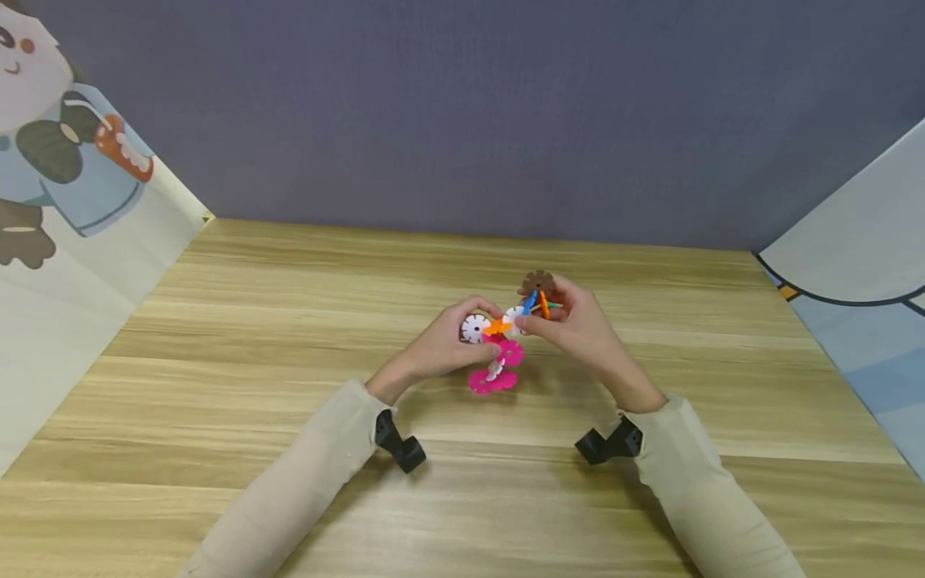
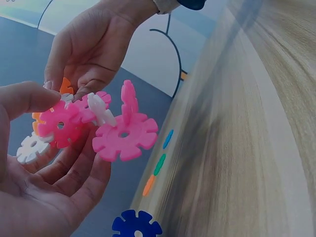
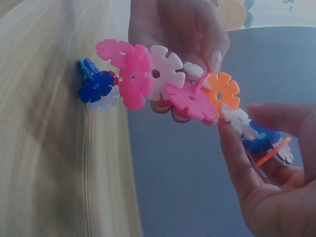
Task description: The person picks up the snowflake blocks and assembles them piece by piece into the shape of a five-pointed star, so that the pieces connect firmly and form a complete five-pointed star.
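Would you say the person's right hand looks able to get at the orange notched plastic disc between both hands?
Probably yes: the orange disc looks largely uncovered, but the right hand pinches the adjacent white plastic disc and may need freeing.

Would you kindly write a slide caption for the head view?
Over a wooden table, the left hand and right hand hold a chain of colourful slotted discs.
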Available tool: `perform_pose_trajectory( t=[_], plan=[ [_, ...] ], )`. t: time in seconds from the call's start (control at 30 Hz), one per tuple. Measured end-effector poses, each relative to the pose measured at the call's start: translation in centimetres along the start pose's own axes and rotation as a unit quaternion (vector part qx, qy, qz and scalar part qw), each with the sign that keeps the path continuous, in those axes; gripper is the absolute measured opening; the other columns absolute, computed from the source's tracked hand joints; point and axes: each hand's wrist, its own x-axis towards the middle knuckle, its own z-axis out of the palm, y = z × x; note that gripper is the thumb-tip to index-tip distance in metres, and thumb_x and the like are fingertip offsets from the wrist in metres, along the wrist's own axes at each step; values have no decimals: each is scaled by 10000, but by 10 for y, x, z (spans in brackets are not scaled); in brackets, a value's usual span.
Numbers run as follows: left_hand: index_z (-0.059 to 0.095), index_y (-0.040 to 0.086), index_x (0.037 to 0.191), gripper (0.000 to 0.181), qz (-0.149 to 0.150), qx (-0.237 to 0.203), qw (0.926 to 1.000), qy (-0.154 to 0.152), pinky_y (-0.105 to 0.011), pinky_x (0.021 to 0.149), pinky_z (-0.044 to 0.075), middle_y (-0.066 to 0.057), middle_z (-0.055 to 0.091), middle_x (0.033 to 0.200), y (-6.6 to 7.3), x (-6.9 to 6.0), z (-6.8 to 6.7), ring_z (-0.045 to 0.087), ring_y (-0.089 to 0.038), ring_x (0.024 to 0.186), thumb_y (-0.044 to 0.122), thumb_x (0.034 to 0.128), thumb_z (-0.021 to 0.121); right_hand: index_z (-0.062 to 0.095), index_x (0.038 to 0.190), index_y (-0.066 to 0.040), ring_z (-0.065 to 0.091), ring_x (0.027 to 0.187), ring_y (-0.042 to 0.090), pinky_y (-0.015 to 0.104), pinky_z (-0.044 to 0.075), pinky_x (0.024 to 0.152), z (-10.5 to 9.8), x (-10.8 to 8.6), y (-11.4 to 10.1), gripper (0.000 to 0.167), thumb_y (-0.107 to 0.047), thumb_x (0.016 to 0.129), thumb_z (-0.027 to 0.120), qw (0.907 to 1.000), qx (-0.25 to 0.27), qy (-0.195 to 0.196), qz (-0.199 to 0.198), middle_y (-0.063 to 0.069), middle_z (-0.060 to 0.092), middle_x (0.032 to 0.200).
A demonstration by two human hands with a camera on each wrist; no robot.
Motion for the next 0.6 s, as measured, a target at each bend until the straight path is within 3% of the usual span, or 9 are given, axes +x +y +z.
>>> perform_pose_trajectory(
  t=[0.17,0.4,0.6],
  plan=[
    [505,-14,1185,413,2,-32,10000,-33,-245,746,536,-169,589,1066,0,1,2,578,-97,826,44,802,648,502,1228,41,632,769,130,244,573,710,-2,0,1,407,-1,853,652,10000,31,-16,59,201,550,1137],
    [524,-30,1207,398,53,-45,10000,-57,-240,739,545,-193,611,1069,1,1,3,589,-94,818,36,836,651,527,1178,42,618,748,142,252,565,704,-2,0,2,368,-8,844,672,9999,-129,-19,29,145,571,1039],
    [544,-13,1196,400,-10,50,10000,29,-255,736,561,-180,638,1058,4,1,3,616,-115,813,56,830,689,523,1209,40,621,785,150,199,540,702,-3,0,2,406,-17,840,681,9993,-374,13,35,233,571,1145]
  ],
)
